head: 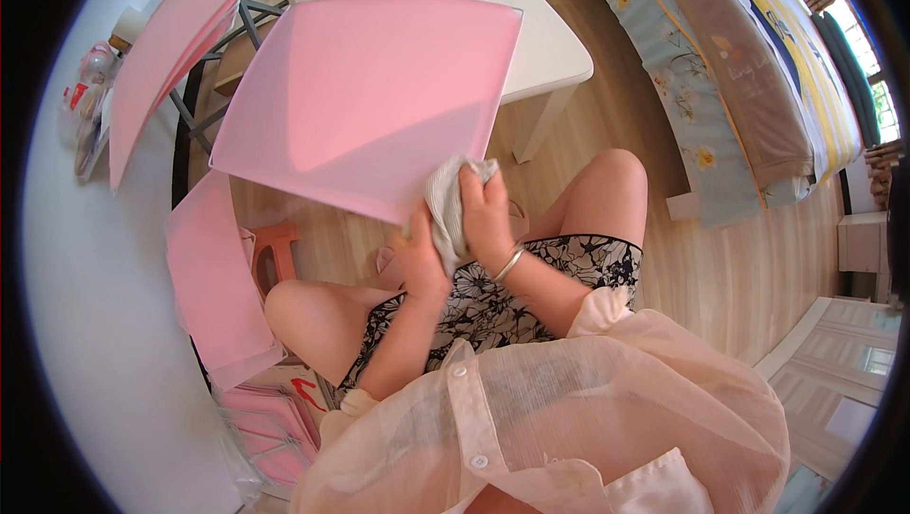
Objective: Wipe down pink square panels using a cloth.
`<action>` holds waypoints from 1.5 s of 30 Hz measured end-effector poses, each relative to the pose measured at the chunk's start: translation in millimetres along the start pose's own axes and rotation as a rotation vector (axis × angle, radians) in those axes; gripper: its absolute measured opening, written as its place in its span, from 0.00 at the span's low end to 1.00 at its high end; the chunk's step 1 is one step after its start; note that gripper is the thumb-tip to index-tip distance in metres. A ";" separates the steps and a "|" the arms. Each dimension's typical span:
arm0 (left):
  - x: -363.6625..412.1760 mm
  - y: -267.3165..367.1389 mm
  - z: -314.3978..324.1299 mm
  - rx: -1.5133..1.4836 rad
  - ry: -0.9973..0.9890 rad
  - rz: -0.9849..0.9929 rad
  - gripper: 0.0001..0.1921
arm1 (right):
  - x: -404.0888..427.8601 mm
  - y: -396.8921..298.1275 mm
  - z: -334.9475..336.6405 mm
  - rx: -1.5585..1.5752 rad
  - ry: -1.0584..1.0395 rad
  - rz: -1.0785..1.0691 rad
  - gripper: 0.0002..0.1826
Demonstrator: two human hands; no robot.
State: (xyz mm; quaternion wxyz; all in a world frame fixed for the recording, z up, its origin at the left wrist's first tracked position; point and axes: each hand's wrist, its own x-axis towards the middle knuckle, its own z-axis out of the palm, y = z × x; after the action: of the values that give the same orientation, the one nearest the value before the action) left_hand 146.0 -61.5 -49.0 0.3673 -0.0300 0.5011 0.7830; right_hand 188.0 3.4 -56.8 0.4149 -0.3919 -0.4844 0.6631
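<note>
A crumpled light grey ribbed cloth (446, 205) is bunched between my two hands over my lap. My left hand (421, 254) grips its lower left side, and my right hand (487, 219) clasps it from the right. Just beyond the cloth is the near corner of a large pink panel (384, 80) with a thin rim, tilted against or resting over a white table (551, 38). The cloth overlaps that corner in the view; whether it touches the panel I cannot tell. A band of shadow crosses the panel's surface.
More pink panels stand at the upper left (178, 31), beside a grey metal folding frame (192, 116). Another pink stack (213, 279) is by my left knee, near an orange plastic stool (277, 247). A bed (739, 73) with a floral skirt runs along the right.
</note>
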 end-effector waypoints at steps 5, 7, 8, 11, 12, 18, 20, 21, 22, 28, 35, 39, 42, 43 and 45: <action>-23.2 -8.0 -11.9 -0.035 0.023 0.063 0.13 | -27.1 2.1 13.9 -0.054 -0.001 0.032 0.12; -24.8 -4.6 -16.5 -0.019 0.021 0.062 0.13 | -29.9 -1.5 11.0 -0.043 -0.004 0.092 0.12; -26.2 0.5 -19.1 0.014 -0.074 0.043 0.12 | -27.7 -1.8 7.9 -0.044 -0.005 0.091 0.12; -34.3 12.3 -16.2 0.021 -0.115 0.016 0.11 | -12.0 -10.1 -0.7 0.043 0.004 0.041 0.11; -38.1 16.1 -23.6 0.146 -0.092 -0.110 0.13 | -3.6 -21.2 -3.3 0.058 -0.001 0.098 0.10; -45.2 30.5 -29.2 0.253 -0.238 -0.192 0.13 | -4.3 -25.2 -22.5 0.045 -0.075 0.039 0.10; -34.1 23.2 -31.3 0.260 -0.176 -0.074 0.14 | -9.3 -29.0 -23.5 0.102 0.026 -0.013 0.10; -30.0 22.9 -27.4 0.267 -0.108 0.047 0.15 | -10.7 -30.3 -22.5 0.097 0.031 -0.014 0.10; -22.7 27.6 -31.7 0.257 -0.128 -0.028 0.16 | -12.2 -30.7 -18.9 0.116 0.065 0.009 0.09; -8.5 11.7 -10.6 -0.022 0.080 0.109 0.22 | -15.2 -7.0 8.2 0.177 0.103 0.018 0.13; -0.1 -5.3 -8.2 0.016 -0.020 0.041 0.19 | -22.6 -14.1 6.8 0.045 0.002 -0.025 0.13; 2.7 -5.0 -23.3 -0.053 0.042 0.079 0.18 | -0.6 -30.3 -19.1 0.212 0.102 0.055 0.11; -5.1 -0.3 -16.9 0.017 0.069 0.209 0.18 | 2.7 -26.1 -25.5 0.162 0.067 0.030 0.12; -4.1 -4.0 -13.1 0.019 0.072 0.205 0.18 | -0.6 -32.0 -21.9 0.128 0.089 0.085 0.12; 2.8 -11.3 -5.4 0.006 0.013 0.098 0.17 | -6.4 -25.2 -15.5 0.095 0.115 0.139 0.12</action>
State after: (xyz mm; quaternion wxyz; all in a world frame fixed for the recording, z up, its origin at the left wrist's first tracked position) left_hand 149.1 -61.7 -61.5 0.3254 -0.0094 0.5066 0.7984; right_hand 208.8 7.1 -35.1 0.4130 -0.4417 -0.3994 0.6890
